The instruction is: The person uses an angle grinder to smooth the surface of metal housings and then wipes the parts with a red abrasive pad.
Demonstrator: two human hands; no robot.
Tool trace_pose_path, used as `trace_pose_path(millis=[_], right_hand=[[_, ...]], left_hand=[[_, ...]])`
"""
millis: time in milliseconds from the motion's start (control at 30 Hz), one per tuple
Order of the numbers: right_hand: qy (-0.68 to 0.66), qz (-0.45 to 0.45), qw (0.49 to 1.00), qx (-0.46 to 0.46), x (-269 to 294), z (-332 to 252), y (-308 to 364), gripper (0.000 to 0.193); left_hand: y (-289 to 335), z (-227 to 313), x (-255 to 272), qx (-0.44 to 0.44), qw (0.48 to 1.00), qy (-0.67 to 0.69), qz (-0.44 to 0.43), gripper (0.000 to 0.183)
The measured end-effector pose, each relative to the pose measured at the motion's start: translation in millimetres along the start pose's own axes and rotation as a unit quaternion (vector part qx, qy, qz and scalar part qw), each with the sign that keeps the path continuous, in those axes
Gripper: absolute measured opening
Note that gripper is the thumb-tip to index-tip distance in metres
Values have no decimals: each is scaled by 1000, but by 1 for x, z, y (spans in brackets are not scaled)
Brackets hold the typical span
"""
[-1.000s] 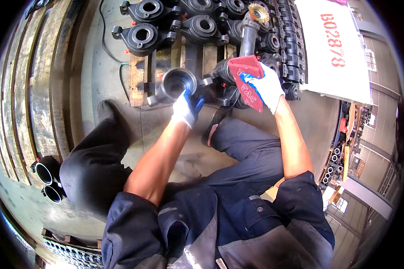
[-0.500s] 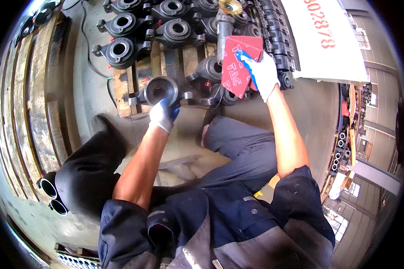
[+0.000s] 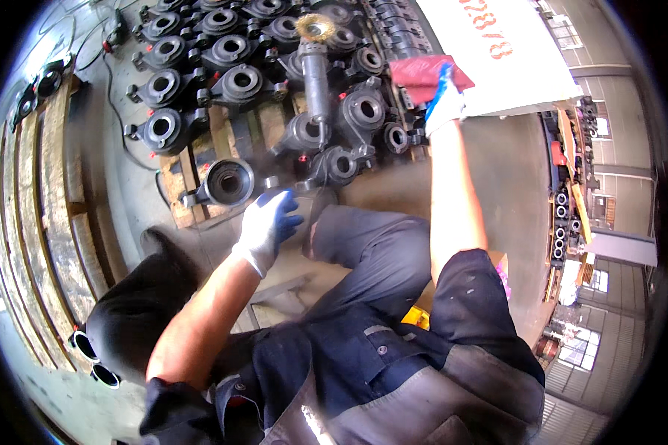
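Note:
My left hand [image 3: 266, 228], in a white glove with blue fingers, hangs empty with its fingers apart. Just beyond it, a dark metal casting [image 3: 214, 194] with a round bore and side lugs lies on the near edge of a wooden pallet. Farther right, my gloved right hand [image 3: 444, 107] grips folded red sandpaper [image 3: 423, 76] beside a white panel. Between the hands, a grey handheld grinder [image 3: 315, 85] with a brass wire wheel [image 3: 315, 28] rests among the castings.
Several rows of similar castings [image 3: 239, 83] cover the pallet [image 3: 230, 132]. A large white panel [image 3: 519, 59] stands at the back right. Another slatted pallet [image 3: 44, 222] lies at the left, with metal rings [image 3: 105, 376] near it. A cable [image 3: 111, 96] runs along the floor.
My left hand has come off the near casting and drawn back toward me. My right hand has carried the sandpaper away from the grinder, toward the white panel. The whole view has shifted.

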State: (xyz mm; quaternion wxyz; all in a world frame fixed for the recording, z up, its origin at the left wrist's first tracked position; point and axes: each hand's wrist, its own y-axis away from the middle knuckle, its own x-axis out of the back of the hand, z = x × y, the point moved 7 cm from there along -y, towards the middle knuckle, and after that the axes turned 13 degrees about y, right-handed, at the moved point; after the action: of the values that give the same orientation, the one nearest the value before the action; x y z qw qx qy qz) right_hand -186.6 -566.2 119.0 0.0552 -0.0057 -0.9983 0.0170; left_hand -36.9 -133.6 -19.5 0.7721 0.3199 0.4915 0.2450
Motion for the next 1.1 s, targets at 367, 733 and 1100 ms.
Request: trace_pose_path(millis=[367, 733, 1100], right_hand=[[113, -227, 961, -109, -67, 47, 55, 54], [675, -271, 683, 66, -180, 73, 123, 108], [705, -171, 688, 36, -214, 120, 102, 109]], left_hand=[[113, 35, -33, -177, 813, -542, -119, 57], [132, 51, -59, -316, 768, -537, -151, 60], [132, 77, -52, -353, 786, -494, -119, 61]])
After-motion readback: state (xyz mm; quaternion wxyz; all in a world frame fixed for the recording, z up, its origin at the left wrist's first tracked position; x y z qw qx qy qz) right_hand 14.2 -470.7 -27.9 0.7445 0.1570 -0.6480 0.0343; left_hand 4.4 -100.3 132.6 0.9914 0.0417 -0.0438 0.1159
